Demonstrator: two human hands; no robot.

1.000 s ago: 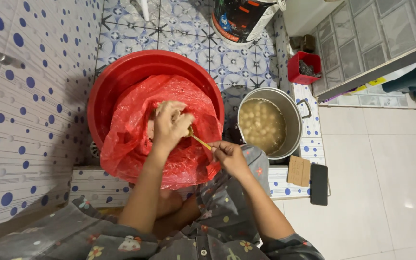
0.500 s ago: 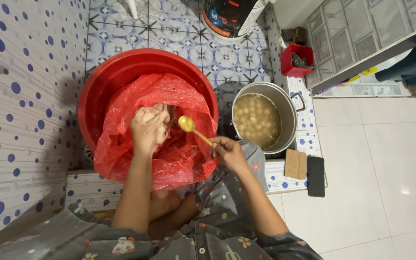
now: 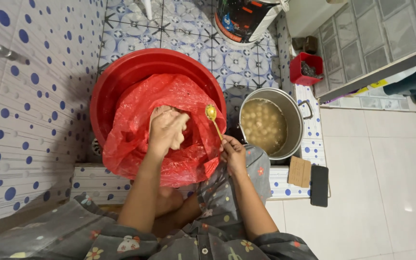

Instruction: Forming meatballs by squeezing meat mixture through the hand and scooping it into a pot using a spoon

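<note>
From the head camera I looked straight down, and much was hard to read. My left hand [image 3: 166, 131] was clenched around a pale lump of paste [image 3: 178, 126]; the fingers hid most of it, so I could not tell how much it held. It sat over the middle of the red bag [image 3: 136, 144] that lined the red basin [image 3: 121, 82], and the bag's folds covered whatever lay deeper inside. The basin's near rim was hidden under the bag and my forearm.

My right hand [image 3: 234, 155] gripped the handle end of a spoon [image 3: 213, 119], fingers closed around it at the bag's right edge. The spoon's long axis ran from that hand up and slightly left, bowl pointing away from me towards the basin's far rim; the bowl looked filled, with what I could not make out.

Right of the basin stood a steel pot [image 3: 292, 120] of cloudy broth with pale balls; its near side was cut by my sleeve. On the tiled ledge's right end lay a brown card [image 3: 299, 171] and a dark phone [image 3: 319, 186], just beside each other. At the top edge a dark bucket [image 3: 246, 19] with a coloured label was cut off, its print unreadable. A small red box [image 3: 306, 68] sat near the glass-block wall, contents unclear.
</note>
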